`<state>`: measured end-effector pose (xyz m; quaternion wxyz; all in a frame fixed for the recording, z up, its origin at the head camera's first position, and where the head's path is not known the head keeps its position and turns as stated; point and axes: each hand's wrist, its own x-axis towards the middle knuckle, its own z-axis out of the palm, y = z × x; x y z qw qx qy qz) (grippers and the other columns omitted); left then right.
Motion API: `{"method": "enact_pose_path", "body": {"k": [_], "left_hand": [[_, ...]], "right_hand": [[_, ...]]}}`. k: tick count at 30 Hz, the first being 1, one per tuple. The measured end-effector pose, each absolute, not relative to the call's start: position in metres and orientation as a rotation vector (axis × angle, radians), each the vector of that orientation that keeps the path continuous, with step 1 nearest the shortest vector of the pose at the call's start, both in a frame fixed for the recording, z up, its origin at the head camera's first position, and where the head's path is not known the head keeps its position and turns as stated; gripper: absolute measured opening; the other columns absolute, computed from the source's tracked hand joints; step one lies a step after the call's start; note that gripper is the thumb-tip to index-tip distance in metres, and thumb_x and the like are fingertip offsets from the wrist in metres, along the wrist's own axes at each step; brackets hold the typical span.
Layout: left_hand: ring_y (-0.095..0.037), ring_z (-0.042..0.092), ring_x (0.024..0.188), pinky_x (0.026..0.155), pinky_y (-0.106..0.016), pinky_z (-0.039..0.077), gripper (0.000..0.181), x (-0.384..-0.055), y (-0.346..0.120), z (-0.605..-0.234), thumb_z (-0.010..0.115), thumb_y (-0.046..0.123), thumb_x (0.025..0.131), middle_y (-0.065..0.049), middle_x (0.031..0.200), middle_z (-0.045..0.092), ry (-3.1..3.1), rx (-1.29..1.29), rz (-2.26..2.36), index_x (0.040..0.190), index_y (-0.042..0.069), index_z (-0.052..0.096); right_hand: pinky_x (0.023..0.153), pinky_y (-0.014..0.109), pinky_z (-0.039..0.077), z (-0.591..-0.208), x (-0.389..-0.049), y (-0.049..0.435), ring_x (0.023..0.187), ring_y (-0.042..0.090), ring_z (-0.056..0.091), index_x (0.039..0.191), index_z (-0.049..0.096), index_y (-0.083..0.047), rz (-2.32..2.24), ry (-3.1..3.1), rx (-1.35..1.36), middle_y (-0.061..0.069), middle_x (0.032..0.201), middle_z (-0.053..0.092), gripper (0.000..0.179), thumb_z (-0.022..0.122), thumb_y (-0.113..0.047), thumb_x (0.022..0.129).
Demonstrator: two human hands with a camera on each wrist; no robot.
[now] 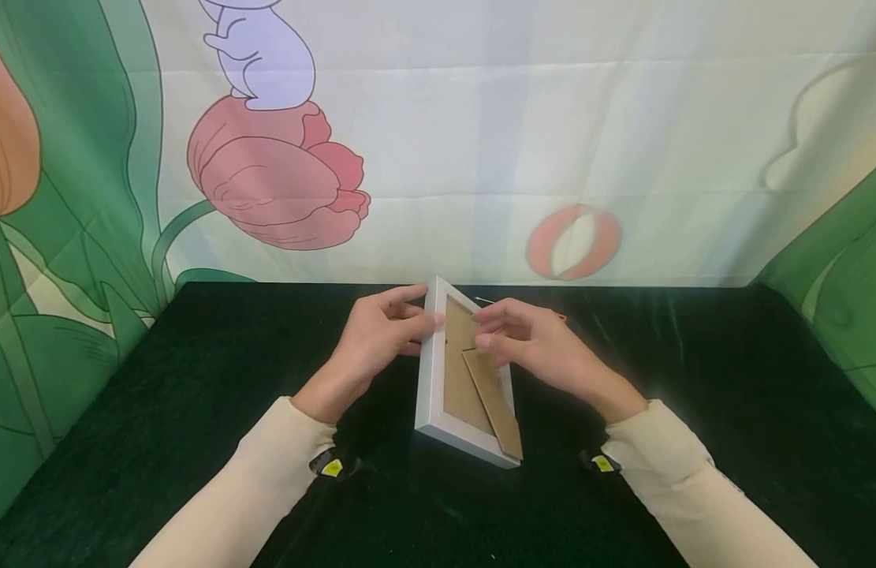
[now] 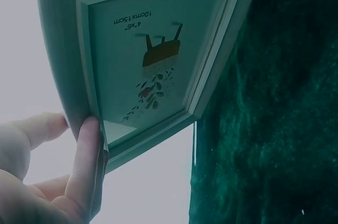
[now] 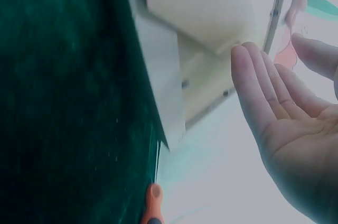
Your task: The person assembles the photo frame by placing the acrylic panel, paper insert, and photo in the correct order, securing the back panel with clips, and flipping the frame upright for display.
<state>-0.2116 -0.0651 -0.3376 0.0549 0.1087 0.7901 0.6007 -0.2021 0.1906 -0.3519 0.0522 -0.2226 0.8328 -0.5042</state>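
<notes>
My left hand [image 1: 370,335] grips the side of a white picture frame [image 1: 426,386], thumb on the back rim and fingers around the edge. The frame is tilted, its brown backboard [image 1: 460,386] facing me. A brown easel stand [image 1: 496,406] is hinged on that backboard and angles down to the lower right. My right hand [image 1: 551,347] hovers by the upper end of the stand; in the right wrist view its fingers [image 3: 259,81] are extended and the thumb is apart. The left wrist view shows the front, with a printed insert [image 2: 153,71] of a plant picture and size text.
A screwdriver with an orange handle [image 3: 153,203] lies behind the frame, mostly hidden by it and my right hand in the head view. Dark green cloth [image 1: 196,442] covers the table. A printed curtain [image 1: 466,158] hangs along its back edge.
</notes>
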Motion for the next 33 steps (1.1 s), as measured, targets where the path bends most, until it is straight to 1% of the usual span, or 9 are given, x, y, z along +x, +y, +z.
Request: {"method": "enact_pose_path", "body": {"k": [16,22,26,31,33], "left_hand": [[-0.027,0.075,0.107,0.089,-0.040,0.062,0.056,-0.211,-0.060,-0.342,0.077,0.027,0.100,-0.010,0.125,0.073,2.346,0.375,1.905,0.150,0.012,0.060],[-0.027,0.075,0.109,0.088,-0.040,0.062,0.055,-0.209,-0.057,-0.345,0.075,0.022,0.101,-0.012,0.128,0.073,2.292,0.511,1.977,0.151,0.009,0.059],[-0.027,0.075,0.109,0.087,-0.039,0.062,0.052,-0.209,-0.053,-0.349,0.074,0.018,0.102,-0.014,0.129,0.072,2.237,0.615,2.044,0.150,0.007,0.059],[-0.023,0.075,0.110,0.089,-0.038,0.062,0.046,-0.210,-0.049,-0.355,0.072,0.015,0.104,-0.011,0.130,0.073,2.194,0.679,2.097,0.148,0.007,0.062],[-0.022,0.075,0.110,0.090,-0.038,0.061,0.044,-0.210,-0.048,-0.357,0.071,0.015,0.104,-0.009,0.130,0.073,2.193,0.687,2.104,0.146,0.007,0.063]], "right_hand": [[0.090,0.042,0.062,-0.350,-0.197,0.180,0.107,0.027,0.070,0.140,0.062,-0.007,-1.578,2.478,-0.678,0.009,0.128,0.069,0.042,0.073,-0.025,0.103],[0.090,0.045,0.061,-0.350,-0.196,0.179,0.105,0.029,0.068,0.145,0.060,-0.011,-1.578,2.515,-0.567,0.008,0.134,0.067,0.045,0.067,-0.032,0.106],[0.092,0.046,0.060,-0.348,-0.195,0.179,0.108,0.030,0.067,0.147,0.058,-0.012,-1.597,2.515,-0.467,0.009,0.136,0.066,0.050,0.064,-0.041,0.107],[0.093,0.045,0.059,-0.343,-0.193,0.179,0.112,0.029,0.067,0.149,0.055,-0.012,-1.593,2.524,-0.387,0.009,0.138,0.065,0.058,0.065,-0.049,0.105],[0.093,0.045,0.060,-0.341,-0.193,0.179,0.114,0.029,0.067,0.149,0.054,-0.012,-1.587,2.527,-0.374,0.010,0.138,0.065,0.060,0.065,-0.051,0.104]]}}
